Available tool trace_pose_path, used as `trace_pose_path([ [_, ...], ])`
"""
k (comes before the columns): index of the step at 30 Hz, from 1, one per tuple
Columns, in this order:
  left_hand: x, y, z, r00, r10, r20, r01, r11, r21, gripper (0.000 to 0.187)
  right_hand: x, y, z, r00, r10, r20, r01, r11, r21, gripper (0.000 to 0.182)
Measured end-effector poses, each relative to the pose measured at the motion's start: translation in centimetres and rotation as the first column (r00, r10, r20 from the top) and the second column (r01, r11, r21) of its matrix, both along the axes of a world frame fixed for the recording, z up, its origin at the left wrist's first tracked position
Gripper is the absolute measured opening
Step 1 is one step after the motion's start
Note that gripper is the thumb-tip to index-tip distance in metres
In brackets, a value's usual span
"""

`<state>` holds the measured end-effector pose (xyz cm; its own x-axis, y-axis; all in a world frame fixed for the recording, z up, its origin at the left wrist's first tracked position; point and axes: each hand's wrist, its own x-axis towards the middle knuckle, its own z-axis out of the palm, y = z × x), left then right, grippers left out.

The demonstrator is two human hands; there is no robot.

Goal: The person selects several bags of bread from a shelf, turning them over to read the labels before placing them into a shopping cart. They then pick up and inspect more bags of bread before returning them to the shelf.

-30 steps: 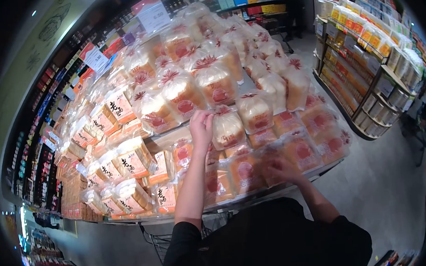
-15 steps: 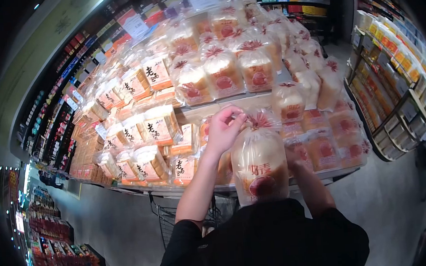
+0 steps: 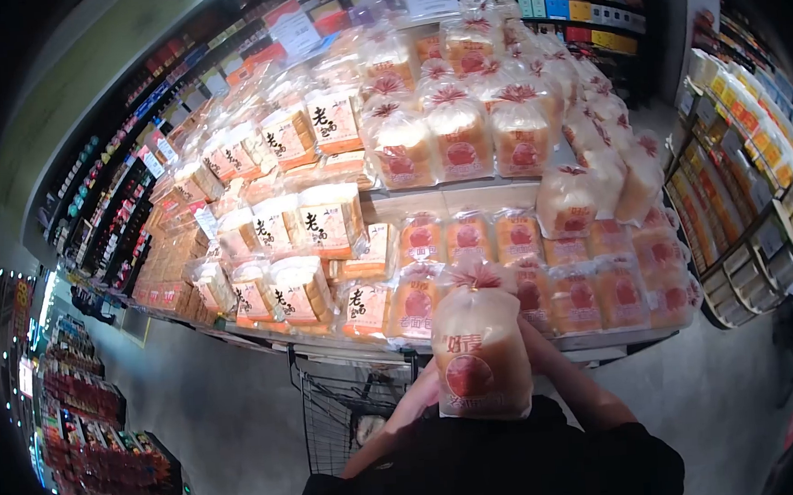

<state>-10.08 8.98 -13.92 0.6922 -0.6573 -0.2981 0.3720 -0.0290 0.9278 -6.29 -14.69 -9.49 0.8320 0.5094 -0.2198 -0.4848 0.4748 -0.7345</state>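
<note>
A loaf of bread in a clear plastic bag stands upright in front of my chest, its gathered top tied with a dark red tie and its front printed in red. My left hand holds it from the left side, mostly hidden behind the bag. From the right, my right hand supports the same loaf, with its fingers out of sight behind it. Just beyond lie more bagged loaves of the same print, flat on the display's lower tier.
Stacked bagged loaves fill the upper tier, with orange-labelled sliced bread packs to the left. A black wire shopping cart sits below the display edge. A wire rack of packages stands at the right.
My left hand has let go of the bag's tied top and moved down to the loaf's left side. The loaf is a little lower and closer to my body.
</note>
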Motion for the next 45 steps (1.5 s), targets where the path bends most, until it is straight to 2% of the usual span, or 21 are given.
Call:
trace_pose_path([
  [1, 0.2, -0.2, 0.9, 1.000, 0.004, -0.031, -0.004, 1.000, -0.027, 0.054, 0.1, -0.3, 0.0, 0.982, 0.028, 0.185, 0.042, 0.930, -0.366, 0.061],
  [2, 0.4, -0.5, 1.9, 0.997, 0.019, -0.074, -0.023, 0.998, -0.063, 0.054, 0.0, -0.8, -0.1, 0.925, 0.119, 0.361, 0.159, 0.743, -0.650, 0.060],
  [4, 0.9, -1.1, 3.9, 0.988, 0.051, -0.147, -0.069, 0.990, -0.120, 0.054, 0.7, -1.4, 0.9, 0.749, 0.125, 0.651, 0.255, 0.852, -0.457, 0.054],
  [6, 1.3, -1.5, 5.5, 0.976, 0.062, -0.207, -0.096, 0.983, -0.158, 0.055, 3.3, -2.3, 0.2, 0.581, 0.162, 0.798, 0.351, 0.835, -0.425, 0.050],
  [8, 1.4, -1.5, 6.6, 0.966, 0.070, -0.250, -0.117, 0.977, -0.178, 0.055, 5.7, -2.3, -0.1, 0.534, 0.127, 0.836, 0.317, 0.886, -0.337, 0.050],
  [9, 1.5, -1.4, 7.2, 0.960, 0.078, -0.270, -0.131, 0.974, -0.184, 0.055, 6.5, -2.0, 0.0, 0.558, 0.094, 0.825, 0.265, 0.921, -0.285, 0.051],
  [11, 1.6, -1.1, 8.2, 0.935, 0.102, -0.341, -0.181, 0.961, -0.208, 0.055, 7.3, -1.5, -0.1, 0.778, 0.033, 0.628, 0.015, 0.997, -0.071, 0.052],
  [13, 2.2, -0.7, 8.4, 0.888, 0.130, -0.440, -0.267, 0.926, -0.266, 0.055, 6.9, -1.3, 0.2, 0.916, 0.038, 0.399, -0.123, 0.974, 0.192, 0.053],
  [14, 2.1, 0.1, 7.7, 0.838, 0.155, -0.523, -0.366, 0.870, -0.330, 0.054, 6.5, -1.3, 0.5, 0.948, 0.048, 0.314, -0.148, 0.941, 0.303, 0.054],
  [17, 2.5, -0.2, 8.1, 0.893, 0.235, -0.383, -0.388, 0.833, -0.394, 0.053, 5.5, -1.4, 1.2, 0.980, 0.065, 0.191, -0.153, 0.856, 0.495, 0.056],
  [18, 3.1, -0.2, 8.0, 0.863, 0.220, -0.455, -0.427, 0.799, -0.424, 0.053, 5.4, -1.5, 1.4, 0.984, 0.065, 0.168, -0.146, 0.834, 0.532, 0.058],
  [20, 4.5, 0.5, 7.9, 0.898, -0.066, -0.435, -0.260, 0.718, -0.646, 0.054, 5.3, -1.5, 1.7, 0.989, 0.065, 0.133, -0.131, 0.798, 0.588, 0.060],
  [21, 4.9, 0.2, 8.3, 0.891, -0.015, -0.453, -0.291, 0.747, -0.597, 0.055, 5.5, -1.5, 1.9, 0.989, 0.066, 0.130, -0.132, 0.786, 0.604, 0.061],
  [23, 5.1, -0.5, 9.6, 0.875, 0.089, -0.476, -0.350, 0.795, -0.495, 0.056, 5.7, -1.4, 2.3, 0.991, 0.055, 0.126, -0.122, 0.771, 0.625, 0.060],
  [26, 5.8, -1.1, 9.5, 0.846, 0.053, -0.530, -0.377, 0.762, -0.526, 0.061, 6.0, -1.3, 2.6, 0.992, 0.051, 0.119, -0.117, 0.742, 0.661, 0.056],
  [29, 5.6, -2.4, 11.1, 0.855, 0.098, -0.510, -0.386, 0.777, -0.497, 0.059, 6.5, -1.1, 2.1, 0.995, 0.023, 0.099, -0.084, 0.724, 0.685, 0.055],
  [33, 6.1, -3.2, 11.4, 0.872, 0.060, -0.486, -0.338, 0.792, -0.508, 0.057, 7.0, -1.1, 1.1, 0.997, -0.037, 0.064, -0.015, 0.748, 0.663, 0.053],
  [36, 6.8, -3.9, 11.4, 0.893, 0.069, -0.445, -0.309, 0.813, -0.494, 0.057, 7.1, -1.8, -0.7, 0.988, -0.147, 0.044, 0.095, 0.811, 0.577, 0.052],
  [39, 8.2, -4.6, 11.1, 0.913, 0.052, -0.405, -0.265, 0.830, -0.491, 0.057, 6.9, -2.9, -3.0, 0.952, -0.304, 0.045, 0.261, 0.877, 0.403, 0.051],
  [42, 9.0, -5.3, 11.7, 0.903, 0.052, -0.427, -0.275, 0.832, -0.481, 0.056, 6.9, -3.5, -4.5, 0.908, -0.411, 0.075, 0.381, 0.889, 0.255, 0.050],
  [45, 9.6, -5.8, 11.5, 0.911, 0.072, -0.407, -0.273, 0.844, -0.462, 0.056, 7.3, -3.6, -4.8, 0.865, -0.487, 0.118, 0.460, 0.865, 0.201, 0.049],
])
